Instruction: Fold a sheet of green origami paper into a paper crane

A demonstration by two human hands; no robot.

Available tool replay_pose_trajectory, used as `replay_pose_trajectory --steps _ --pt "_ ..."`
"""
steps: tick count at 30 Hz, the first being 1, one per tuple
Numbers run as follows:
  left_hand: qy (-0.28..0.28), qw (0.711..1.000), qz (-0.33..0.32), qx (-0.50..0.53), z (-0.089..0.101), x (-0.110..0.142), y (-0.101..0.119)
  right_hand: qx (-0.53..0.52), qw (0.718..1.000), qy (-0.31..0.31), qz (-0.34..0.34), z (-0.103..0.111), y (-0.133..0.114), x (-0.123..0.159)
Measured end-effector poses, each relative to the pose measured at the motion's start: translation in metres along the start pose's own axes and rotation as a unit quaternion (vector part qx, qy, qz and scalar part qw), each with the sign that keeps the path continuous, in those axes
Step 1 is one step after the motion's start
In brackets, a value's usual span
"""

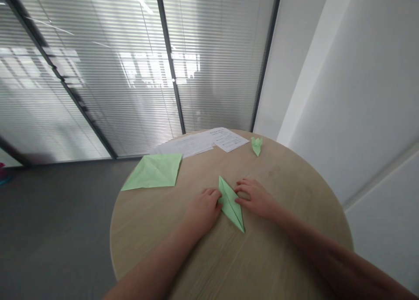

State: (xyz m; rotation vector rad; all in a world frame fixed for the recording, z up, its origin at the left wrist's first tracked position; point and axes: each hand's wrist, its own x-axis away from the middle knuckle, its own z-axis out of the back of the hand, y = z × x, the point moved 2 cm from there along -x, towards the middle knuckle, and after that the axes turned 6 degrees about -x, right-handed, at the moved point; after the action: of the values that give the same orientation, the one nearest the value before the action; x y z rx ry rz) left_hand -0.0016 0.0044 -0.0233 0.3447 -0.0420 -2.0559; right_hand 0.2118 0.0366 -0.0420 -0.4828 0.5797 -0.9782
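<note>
A green sheet of paper folded into a narrow diamond [231, 205] lies on the round wooden table, a crease running along its length. My left hand [205, 208] grips its left corner, with the thumb and curled fingers against the edge. On the opposite side, my right hand [253, 196] has its thumb and fingertips at the right corner, slightly bent around it. The diamond's far point and near point both show; parts of its side edges are hidden under my fingertips.
A creased green sheet [157, 171] lies at the table's left edge. White printed papers [225, 138] overlap at the back. A small folded green paper shape [257, 146] sits at the back right. The table [294, 182] stands near a white wall and a blind-covered glass partition [222, 73].
</note>
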Motion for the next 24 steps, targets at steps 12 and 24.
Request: replay_pose_trajectory --steps 12,24 --pt "0.083 0.916 0.114 0.376 -0.008 -0.007 -0.016 -0.296 0.953 -0.005 -0.064 -0.007 -0.019 0.000" --pt "0.088 0.734 0.171 0.651 0.017 -0.054 -0.022 -0.523 0.829 0.151 -0.129 0.007 -0.033 -0.035"
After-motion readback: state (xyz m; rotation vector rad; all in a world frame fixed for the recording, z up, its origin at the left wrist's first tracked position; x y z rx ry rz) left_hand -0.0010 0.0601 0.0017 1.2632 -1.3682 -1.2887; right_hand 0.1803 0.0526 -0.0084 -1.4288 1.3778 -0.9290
